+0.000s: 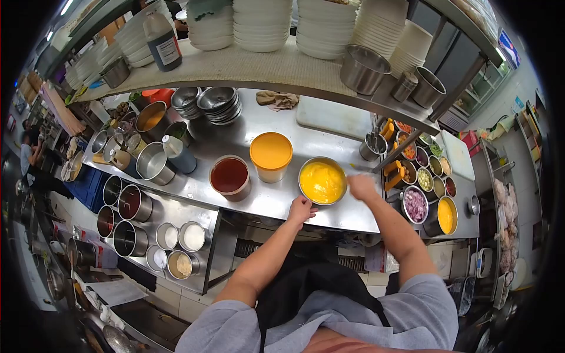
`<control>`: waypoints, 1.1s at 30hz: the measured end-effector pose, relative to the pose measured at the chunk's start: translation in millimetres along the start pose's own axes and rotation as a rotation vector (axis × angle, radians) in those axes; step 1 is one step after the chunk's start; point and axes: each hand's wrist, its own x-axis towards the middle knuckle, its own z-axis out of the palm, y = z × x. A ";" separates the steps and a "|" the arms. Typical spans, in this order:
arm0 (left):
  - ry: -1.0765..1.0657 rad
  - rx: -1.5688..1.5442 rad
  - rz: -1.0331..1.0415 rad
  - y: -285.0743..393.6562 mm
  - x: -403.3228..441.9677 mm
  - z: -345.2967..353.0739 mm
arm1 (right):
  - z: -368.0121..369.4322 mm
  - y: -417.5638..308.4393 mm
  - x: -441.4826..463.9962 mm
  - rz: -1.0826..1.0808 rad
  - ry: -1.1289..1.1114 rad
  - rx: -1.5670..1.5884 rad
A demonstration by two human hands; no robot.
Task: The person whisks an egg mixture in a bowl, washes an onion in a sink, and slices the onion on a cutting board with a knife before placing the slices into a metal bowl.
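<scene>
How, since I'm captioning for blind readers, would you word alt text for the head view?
A person's left hand touches a metal bowl of yellow mixture on a steel counter, the right hand by its right edge. Two tubs stand left; stacked bowls line a shelf.

From my end, I saw a round metal bowl point(328, 203) standing mouth up near the front edge of the steel tabletop point(353, 216). Inside, glossy yellow liquid point(322, 183) spread nearly wall to wall, its surface uneven and streaked.
</scene>
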 end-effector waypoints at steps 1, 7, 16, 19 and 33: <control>-0.011 0.005 0.016 -0.2 0.7 0.3 | 0.9 -2.2 -7.5 -0.140 -0.089 -0.105; 0.090 -0.035 0.074 16.2 -2.6 -8.7 | 1.2 -10.6 -6.0 -0.053 0.030 -0.058; -0.023 -0.004 0.018 4.0 -10.5 13.4 | -8.7 -4.1 -0.5 -0.113 -0.085 -0.016; 0.023 -0.029 0.039 -1.8 -9.3 13.1 | 16.1 -13.1 -4.0 -0.004 0.069 0.040; 0.170 -0.077 0.082 24.9 7.3 6.1 | 17.0 -15.4 33.7 -0.197 -0.268 -0.115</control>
